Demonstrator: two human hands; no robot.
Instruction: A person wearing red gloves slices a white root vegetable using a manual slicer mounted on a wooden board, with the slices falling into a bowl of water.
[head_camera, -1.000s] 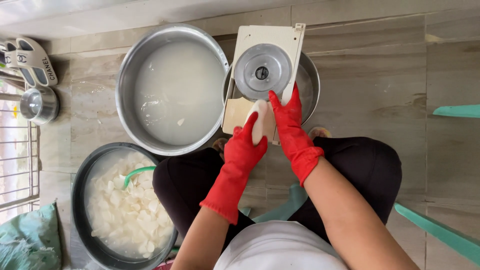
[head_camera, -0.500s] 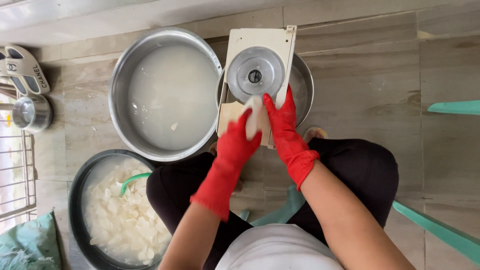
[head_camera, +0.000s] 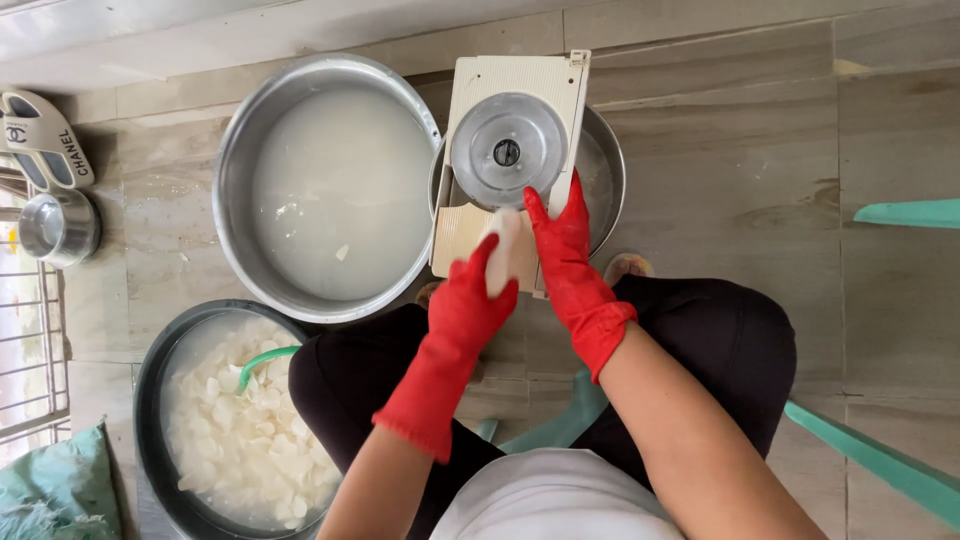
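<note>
Both my hands wear red rubber gloves. My left hand (head_camera: 468, 305) and my right hand (head_camera: 563, 248) together grip a pale white chunk of root (head_camera: 503, 252) and press it on a cream slicer board (head_camera: 505, 78). The board carries a round metal blade disc (head_camera: 508, 150) and lies across a steel bowl (head_camera: 608, 170). The chunk sits just below the disc, mostly covered by my fingers.
A large steel basin (head_camera: 330, 185) of cloudy water stands left of the slicer. A dark basin (head_camera: 148, 385) with several white slices and a green handle (head_camera: 262, 358) is at lower left. A sandal (head_camera: 40, 140), a small steel cup (head_camera: 55, 228) and teal stool legs (head_camera: 880, 460) are around.
My hands and the white chunk have slid a little down the board, away from the blade disc. The camera view has shifted slightly.
</note>
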